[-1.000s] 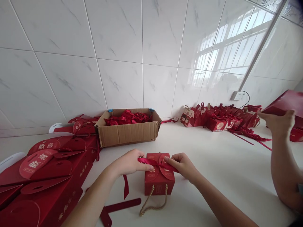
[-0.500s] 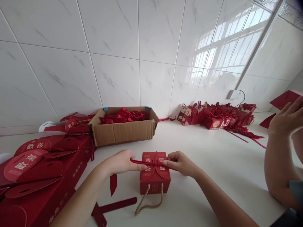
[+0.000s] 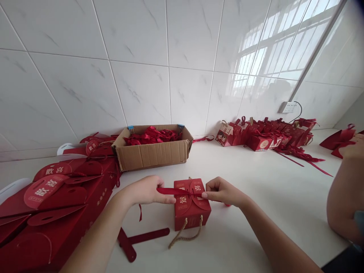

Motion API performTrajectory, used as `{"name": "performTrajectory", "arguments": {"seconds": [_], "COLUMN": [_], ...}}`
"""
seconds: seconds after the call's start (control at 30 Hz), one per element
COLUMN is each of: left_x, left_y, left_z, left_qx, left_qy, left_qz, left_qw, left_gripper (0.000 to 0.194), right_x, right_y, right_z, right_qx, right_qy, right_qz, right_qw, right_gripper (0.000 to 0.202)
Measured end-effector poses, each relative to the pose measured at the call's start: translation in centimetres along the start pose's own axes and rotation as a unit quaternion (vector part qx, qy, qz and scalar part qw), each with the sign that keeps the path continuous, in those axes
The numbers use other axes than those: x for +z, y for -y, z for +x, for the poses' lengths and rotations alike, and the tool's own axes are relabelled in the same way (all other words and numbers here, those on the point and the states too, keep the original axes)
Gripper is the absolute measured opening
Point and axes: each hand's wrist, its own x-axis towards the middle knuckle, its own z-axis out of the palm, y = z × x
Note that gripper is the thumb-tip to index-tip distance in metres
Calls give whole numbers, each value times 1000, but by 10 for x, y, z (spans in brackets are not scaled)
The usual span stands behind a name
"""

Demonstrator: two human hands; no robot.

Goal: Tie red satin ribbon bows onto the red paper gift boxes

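A small red gift box [image 3: 191,212] with gold print and a jute rope handle [image 3: 184,231] stands on the white counter [image 3: 256,197] in front of me. A red ribbon [image 3: 173,191] is stretched flat across its top flaps. My left hand [image 3: 148,190] pinches the ribbon just left of the box. My right hand [image 3: 223,191] pinches its other end at the box's right top edge. A short ribbon tail [image 3: 140,212] hangs below my left hand.
A cardboard carton [image 3: 153,153] full of red ribbons sits behind the box. Flat red box blanks [image 3: 54,197] are piled at the left. Finished red boxes [image 3: 264,136] line the tiled wall at the right. Another person's arm [image 3: 344,189] is at the right edge. A red paper strip [image 3: 142,239] lies near me.
Both hands have pulled the ribbon taut and flatter across the box top. The other person's hand, raised with a red box before, has dropped lower at the right edge.
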Motion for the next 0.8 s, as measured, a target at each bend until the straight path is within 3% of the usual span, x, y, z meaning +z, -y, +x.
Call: {"name": "performTrajectory", "arguments": {"seconds": [0.13,0.2,0.27,0.37,0.5,0.7,0.8], "left_x": [-4,-4,-2,8,23,31,30], "left_y": [-2,-10,-22,-41,-61,-63,-62], "left_z": [-4,-10,-18,-32,-39,-25,-22], "left_qx": [21,63,118,183,200,218,244], "left_qy": [-101,-173,-209,-178,-146,-203,-220], "left_qz": [-40,-54,-72,-99,-98,-78,-77], "left_qw": [994,981,968,962,964,951,941], "left_gripper": [57,50,41,32,29,16,14], "right_x": [-6,-7,-6,1,11,19,24], "right_y": [-1,-2,-1,3,14,21,23], "right_z": [-6,-8,-9,-10,-10,-10,-10], "right_qx": [-29,-55,-88,-140,-145,-134,-111], "right_qy": [14,17,28,44,39,-4,-53], "right_qz": [131,186,216,229,215,223,171], "right_qw": [991,981,972,962,965,966,978], "right_gripper": [30,29,29,24,23,23,29]}}
